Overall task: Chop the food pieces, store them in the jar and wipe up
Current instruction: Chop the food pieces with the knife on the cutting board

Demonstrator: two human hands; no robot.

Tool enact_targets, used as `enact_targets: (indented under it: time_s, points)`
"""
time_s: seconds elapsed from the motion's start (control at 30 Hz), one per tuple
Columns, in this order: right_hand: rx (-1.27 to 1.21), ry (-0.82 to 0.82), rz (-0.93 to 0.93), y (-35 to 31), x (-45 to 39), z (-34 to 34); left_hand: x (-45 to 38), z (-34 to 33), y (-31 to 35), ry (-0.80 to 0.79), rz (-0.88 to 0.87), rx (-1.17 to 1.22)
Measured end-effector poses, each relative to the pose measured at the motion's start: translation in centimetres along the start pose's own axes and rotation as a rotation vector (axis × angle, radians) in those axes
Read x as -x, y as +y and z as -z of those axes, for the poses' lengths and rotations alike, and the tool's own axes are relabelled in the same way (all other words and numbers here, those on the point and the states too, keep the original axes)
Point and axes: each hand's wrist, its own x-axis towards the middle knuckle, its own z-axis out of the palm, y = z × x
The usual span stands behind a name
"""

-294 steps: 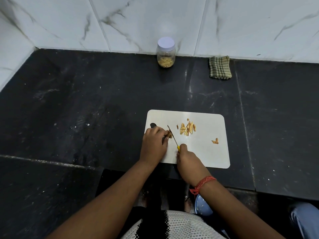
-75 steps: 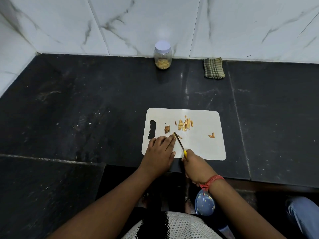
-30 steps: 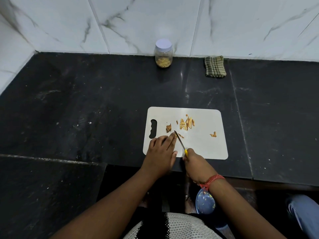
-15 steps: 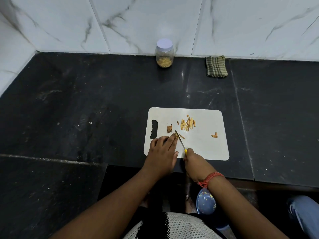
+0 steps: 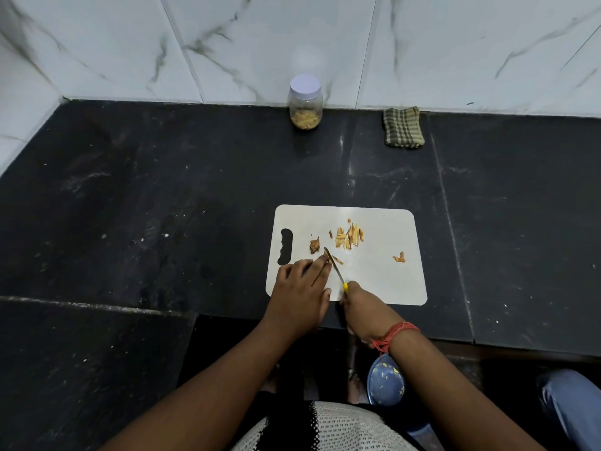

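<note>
A white cutting board (image 5: 383, 281) lies on the black counter. Near its middle sits a small heap of cut yellow food strips (image 5: 348, 236), with a brown chunk (image 5: 314, 245) to their left and a stray piece (image 5: 399, 257) to the right. My right hand (image 5: 364, 312) grips a yellow-handled knife (image 5: 334, 266), blade angled up-left. My left hand (image 5: 300, 296) rests on the board with straight fingers, fingertips pressing a small piece beside the blade. A clear jar (image 5: 305, 102) with a white lid, partly filled, stands by the wall. A folded checked cloth (image 5: 403, 126) lies to its right.
The black stone counter (image 5: 162, 206) meets white marble wall tiles at the back and left. A blue bowl (image 5: 385, 382) with scraps sits below the counter edge near my right wrist. Another person's blue-clad knee (image 5: 569, 405) shows at the lower right.
Since about ten seconds ago my hands drew back toward the board's near edge, leaving a brown chunk uncovered. Over the last second the hands and knife barely moved.
</note>
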Motion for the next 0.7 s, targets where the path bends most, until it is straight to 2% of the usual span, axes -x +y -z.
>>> enact_targets:
  time_s: [0.37,0.7]
  points:
    - [0.064,0.035,0.023,1.3,1.1,-0.4,-0.3,0.0,0.1,0.009,0.013,0.014]
    - [0.046,-0.014,-0.016,1.5,2.4,-0.1,-0.4,0.0,0.0,0.001,0.016,0.021]
